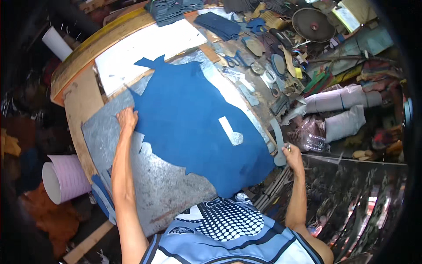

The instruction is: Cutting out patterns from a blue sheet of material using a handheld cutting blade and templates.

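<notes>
A large, irregular blue sheet [189, 110], seemingly leather, lies spread over a grey metal-topped worktable [167, 193]. At the sheet's left edge is my left hand [127, 118], its fingers curled in against that edge. A boot-shaped hole or pale cutout [230, 131] shows grey within the sheet's right half. Beyond the sheet's right edge, my right hand [292, 157] is closed, with a small shiny tip showing at its fingers; the rest of that item is hidden. Right beside those fingers is a curved grey pattern piece [278, 138]; whether they grip it I cannot tell.
Dark folded pieces [217, 25] and a white board [145, 50] lie at the back. Blue-handled scissors [236, 58], tape rolls [269, 76] and scraps crowd the right side. Wrapped rolls [343, 99] lie farther right; a pink roll [66, 178] sits left of the table.
</notes>
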